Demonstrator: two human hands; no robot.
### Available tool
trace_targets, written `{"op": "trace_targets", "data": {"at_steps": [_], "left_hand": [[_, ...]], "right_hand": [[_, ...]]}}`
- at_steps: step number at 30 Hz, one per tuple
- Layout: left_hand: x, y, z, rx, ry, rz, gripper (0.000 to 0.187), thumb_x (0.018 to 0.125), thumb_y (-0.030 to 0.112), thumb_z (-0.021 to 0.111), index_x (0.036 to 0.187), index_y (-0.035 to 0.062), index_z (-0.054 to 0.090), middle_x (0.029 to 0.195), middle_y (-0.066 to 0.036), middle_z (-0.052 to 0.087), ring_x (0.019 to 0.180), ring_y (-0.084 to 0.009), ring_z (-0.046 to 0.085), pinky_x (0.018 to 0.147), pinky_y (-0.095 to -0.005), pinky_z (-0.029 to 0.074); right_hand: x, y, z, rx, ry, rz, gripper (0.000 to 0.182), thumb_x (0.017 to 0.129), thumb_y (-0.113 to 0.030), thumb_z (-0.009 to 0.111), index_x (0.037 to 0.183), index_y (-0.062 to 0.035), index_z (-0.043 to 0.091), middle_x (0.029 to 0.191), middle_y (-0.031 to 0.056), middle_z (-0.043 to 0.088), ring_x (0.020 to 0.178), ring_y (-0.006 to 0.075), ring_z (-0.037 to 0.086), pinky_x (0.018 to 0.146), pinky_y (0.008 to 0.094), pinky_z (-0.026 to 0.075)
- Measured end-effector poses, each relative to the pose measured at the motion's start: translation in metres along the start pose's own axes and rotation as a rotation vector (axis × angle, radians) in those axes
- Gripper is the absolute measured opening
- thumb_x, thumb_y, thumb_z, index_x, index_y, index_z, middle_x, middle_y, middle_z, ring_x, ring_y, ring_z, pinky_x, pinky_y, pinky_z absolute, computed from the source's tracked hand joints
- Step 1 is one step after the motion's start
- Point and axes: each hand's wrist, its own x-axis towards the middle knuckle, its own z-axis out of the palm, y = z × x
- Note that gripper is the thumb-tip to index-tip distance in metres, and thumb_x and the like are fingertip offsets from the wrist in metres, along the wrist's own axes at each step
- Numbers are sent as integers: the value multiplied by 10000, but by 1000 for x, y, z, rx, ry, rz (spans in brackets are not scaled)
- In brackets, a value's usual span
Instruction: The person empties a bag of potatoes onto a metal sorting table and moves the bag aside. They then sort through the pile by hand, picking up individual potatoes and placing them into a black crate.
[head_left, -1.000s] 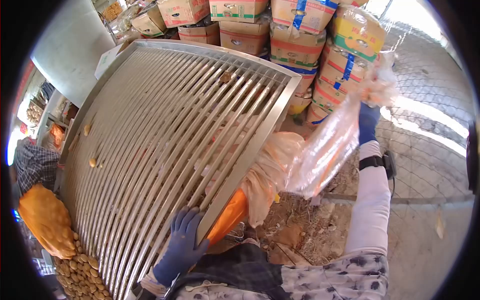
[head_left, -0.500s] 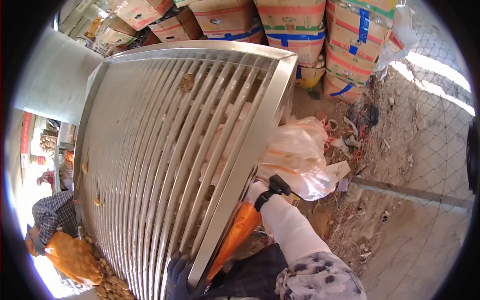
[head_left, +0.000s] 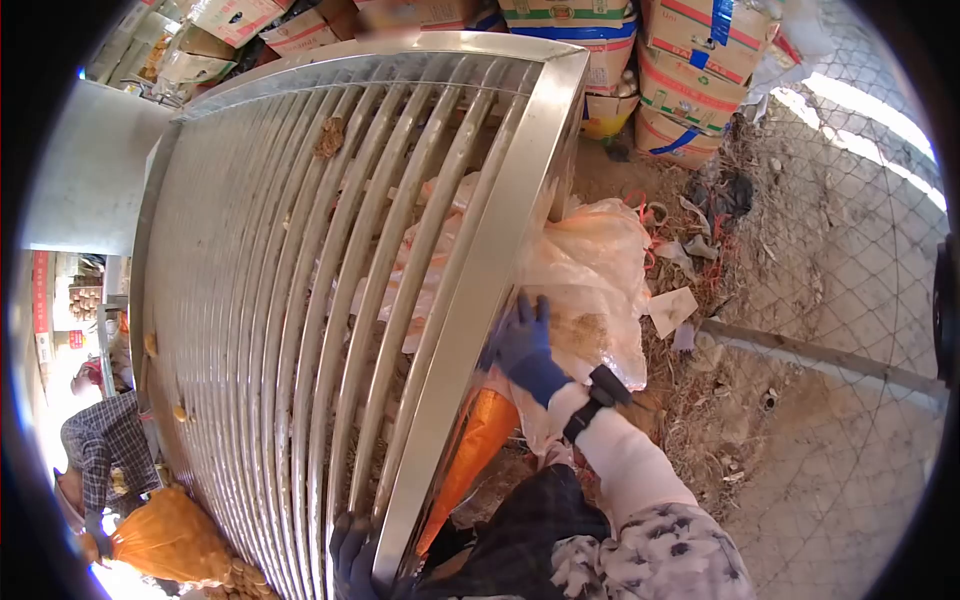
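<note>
Right hand (head_left: 525, 345), in a blue glove, lies flat with fingers spread against the clear plastic bag (head_left: 590, 290); palm presses the film, nothing clenched. The bag bulges out just beside the right edge of the metal grate (head_left: 300, 330), part of it tucked under the bars, where pale plastic shows through the gaps. An orange sack (head_left: 480, 440) hangs below the grate frame, under the right wrist, touching the bag's lower end. A black band sits on the right wrist above a white sleeve.

Left hand (head_left: 352, 555), also blue-gloved, grips the near edge of the grate frame at the bottom of view, fingers curled over the rim.

The grate slopes away, long parallel steel bars, a few small brown nuts (head_left: 180, 412) and a clump of debris (head_left: 328, 138) resting on them. Stacked cardboard boxes (head_left: 700, 60) stand beyond its far end. Wire fence (head_left: 850, 300) to the right, over dirt ground with litter. Lower left, another person in a checked shirt (head_left: 100, 445) holds an orange mesh sack (head_left: 170, 545).
</note>
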Motion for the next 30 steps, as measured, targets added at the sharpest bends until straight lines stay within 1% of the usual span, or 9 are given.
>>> {"op": "trace_targets", "data": {"at_steps": [5, 8, 10, 12, 13, 15, 19, 28, 30], "left_hand": [[5, -10, 1, 9, 61, 98, 754, 811, 441, 774, 1352, -5, 499, 1407, -223, 502, 1342, -467, 432, 1106, -568, 371], [18, 6, -14, -42, 17, 153, 636, 775, 339, 773, 1289, 29, 564, 1339, -215, 538, 1300, -443, 476, 1105, -581, 369], [13, 6, -19, -96, 7, 159, 642, 785, 330, 762, 1326, 54, 558, 1366, -185, 526, 1338, -396, 453, 1132, -557, 342], [-1, 2, -8, -136, 83, 171, 644, 793, 325, 749, 1343, 60, 545, 1390, -176, 511, 1371, -381, 417, 1153, -542, 310], [-4, -6, -1, -144, 134, 193, 636, 799, 321, 740, 1338, 50, 539, 1396, -181, 504, 1383, -387, 400, 1161, -540, 295], [-12, -9, 7, -124, 206, 189, 697, 771, 335, 742, 1380, 89, 507, 1418, -166, 486, 1382, -367, 405, 1155, -535, 294], [-25, -29, 27, -212, 316, 177, 705, 750, 318, 750, 1376, 103, 506, 1399, -142, 500, 1362, -365, 421, 1136, -527, 314], [-255, -95, 15, -710, 921, 37, 299, 948, 236, 663, 1202, 78, 644, 1094, -118, 672, 1016, -271, 665, 884, -358, 538], [-345, -108, 14, -1194, 923, -320, 240, 970, 244, 665, 1099, 43, 689, 936, -53, 690, 899, -163, 669, 828, -291, 539]], "right_hand": [[23, 35, 57, 263, -107, 41, 610, 848, -467, 647, 1410, -256, 537, 1526, 126, 463, 1441, 415, 342, 1159, 659, 156], [33, 49, 156, 766, 281, 53, 423, 834, -464, 653, 1130, -162, 662, 1213, 168, 647, 1252, 411, 522, 1125, 652, 231], [-9, 40, 74, 157, 181, -193, 404, 857, -463, 662, 1059, -114, 674, 1092, 142, 670, 1139, 355, 583, 1021, 609, 393], [-32, 37, 74, 1643, 53, -80, 430, 1065, -316, 405, 1363, -32, 529, 1268, 116, 610, 1064, 273, 620, 933, 437, 526], [-61, 28, 36, 1647, -46, -214, 430, 1065, -316, 405, 1363, -32, 529, 1268, 116, 610, 1064, 273, 620, 933, 437, 526], [-112, 13, 14, 253, 59, -445, 675, 905, -375, 641, 1424, 18, 462, 1421, 220, 513, 1324, 400, 465, 1113, 541, 347], [-188, -34, 36, 414, -64, -749, 384, 887, -279, 709, 1178, -39, 639, 1080, 200, 683, 984, 381, 667, 865, 457, 534], [-330, -261, -138, 191, -417, -800, 399, 963, -492, 554, 1054, -127, 689, 982, 228, 697, 933, 364, 691, 768, 515, 516], [-355, -302, -154, 502, -391, -721, 227, 910, -239, 688, 1031, -47, 690, 924, 166, 719, 818, 330, 710, 738, 412, 556]]}}
